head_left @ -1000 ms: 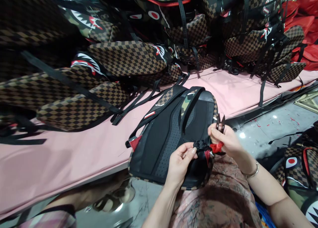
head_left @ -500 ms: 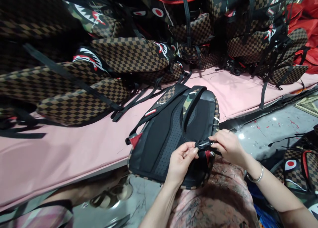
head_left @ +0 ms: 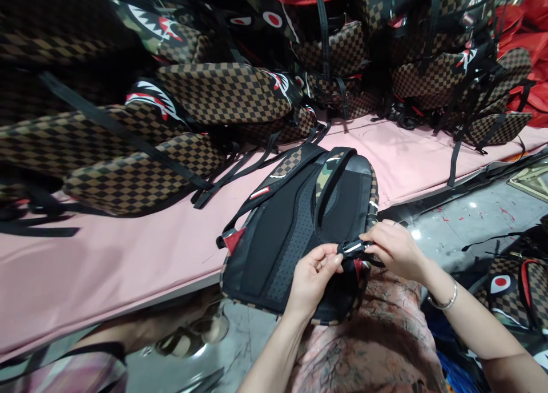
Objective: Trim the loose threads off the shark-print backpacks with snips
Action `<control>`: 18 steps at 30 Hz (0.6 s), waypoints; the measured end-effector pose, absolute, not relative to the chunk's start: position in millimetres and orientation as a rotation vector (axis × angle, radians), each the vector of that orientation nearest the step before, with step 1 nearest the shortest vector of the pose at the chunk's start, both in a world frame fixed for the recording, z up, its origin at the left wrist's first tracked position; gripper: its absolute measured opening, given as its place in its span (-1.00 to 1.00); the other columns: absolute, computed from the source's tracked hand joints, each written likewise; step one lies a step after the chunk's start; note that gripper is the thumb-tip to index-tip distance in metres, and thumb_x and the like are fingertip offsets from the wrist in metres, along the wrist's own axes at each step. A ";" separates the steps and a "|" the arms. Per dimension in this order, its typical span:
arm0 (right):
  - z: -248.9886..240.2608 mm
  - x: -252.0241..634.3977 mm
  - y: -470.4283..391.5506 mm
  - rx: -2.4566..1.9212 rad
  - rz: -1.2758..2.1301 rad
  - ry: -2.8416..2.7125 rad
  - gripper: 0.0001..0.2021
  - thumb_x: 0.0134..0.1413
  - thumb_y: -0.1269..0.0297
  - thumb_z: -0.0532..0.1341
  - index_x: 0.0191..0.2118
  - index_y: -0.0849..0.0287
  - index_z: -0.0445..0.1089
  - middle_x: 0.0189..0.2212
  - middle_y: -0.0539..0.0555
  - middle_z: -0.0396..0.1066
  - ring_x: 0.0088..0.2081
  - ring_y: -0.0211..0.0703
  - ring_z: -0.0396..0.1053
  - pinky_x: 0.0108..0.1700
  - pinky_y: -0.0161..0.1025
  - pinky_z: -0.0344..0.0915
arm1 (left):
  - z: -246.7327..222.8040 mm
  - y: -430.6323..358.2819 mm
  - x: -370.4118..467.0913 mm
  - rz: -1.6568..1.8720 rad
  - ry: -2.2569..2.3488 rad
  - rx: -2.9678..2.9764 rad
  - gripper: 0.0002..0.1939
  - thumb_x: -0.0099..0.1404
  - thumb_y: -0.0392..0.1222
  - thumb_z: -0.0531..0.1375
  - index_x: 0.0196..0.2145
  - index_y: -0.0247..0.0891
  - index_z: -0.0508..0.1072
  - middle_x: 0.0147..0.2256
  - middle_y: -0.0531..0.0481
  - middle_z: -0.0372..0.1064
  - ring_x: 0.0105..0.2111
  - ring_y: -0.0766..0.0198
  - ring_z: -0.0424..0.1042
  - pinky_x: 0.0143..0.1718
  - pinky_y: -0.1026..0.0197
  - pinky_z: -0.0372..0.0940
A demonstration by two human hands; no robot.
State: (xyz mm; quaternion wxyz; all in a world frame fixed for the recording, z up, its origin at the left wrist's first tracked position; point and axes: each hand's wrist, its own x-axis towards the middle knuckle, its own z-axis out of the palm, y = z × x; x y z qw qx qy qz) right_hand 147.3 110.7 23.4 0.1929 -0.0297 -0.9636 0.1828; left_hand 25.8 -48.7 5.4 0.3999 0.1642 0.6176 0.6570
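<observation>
A backpack [head_left: 286,250] lies with its black padded back facing up, partly on the pink table and partly over my lap. Its right shoulder strap [head_left: 327,193], with a camouflage patch, arches up and runs down to a black strap buckle [head_left: 354,248]. My left hand [head_left: 314,273] pinches the buckle end from the left, thumb against fingers. From the right, my right hand [head_left: 391,247] grips the strap webbing at the other end of the buckle. A red tab [head_left: 358,269] shows just below the hands. The fingertips partly hide the buckle.
Stacked checkered backpacks [head_left: 222,93] with dangling straps line the back of the pink table [head_left: 128,267]. Red bags [head_left: 524,56] are piled at the far right. More backpacks [head_left: 514,290] sit on the floor to my right. Another person's leg and sandal [head_left: 180,341] show at lower left.
My right hand has shifted slightly to the right, and the buckle between my hands has turned a little, showing a brighter face. The backpack stays in place.
</observation>
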 end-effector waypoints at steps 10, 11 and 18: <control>32.8 142.3 104.8 -0.065 0.476 -2.756 -0.71 0.24 0.19 -0.03 -0.27 0.20 0.37 -0.42 0.09 0.38 -0.38 -0.17 0.22 -0.30 -0.23 0.11 | 6.6 -48.0 26.2 1.639 1.568 0.425 -0.74 -0.02 -0.13 0.28 -0.39 -0.35 0.43 -0.54 0.07 0.32 -0.56 0.39 0.27 -0.48 0.34 0.16; 32.8 141.8 104.1 -0.070 0.492 -2.742 -0.72 0.24 0.20 -0.03 -0.28 0.20 0.37 -0.43 0.09 0.38 -0.39 -0.17 0.22 -0.30 -0.23 0.11 | 6.9 -48.1 26.2 1.639 1.567 0.421 -0.74 -0.02 -0.13 0.28 -0.39 -0.34 0.43 -0.53 0.07 0.32 -0.56 0.39 0.27 -0.48 0.33 0.16; 18.3 144.2 95.2 -0.452 1.120 -2.312 -0.87 0.14 0.34 0.07 -0.27 0.16 0.35 -0.37 0.04 0.40 -0.32 -0.22 0.32 -0.24 -0.26 0.23 | 8.2 -50.1 23.6 1.669 1.477 0.374 -0.71 -0.02 -0.10 0.28 -0.37 -0.36 0.43 -0.59 0.05 0.31 -0.56 0.37 0.25 -0.48 0.32 0.16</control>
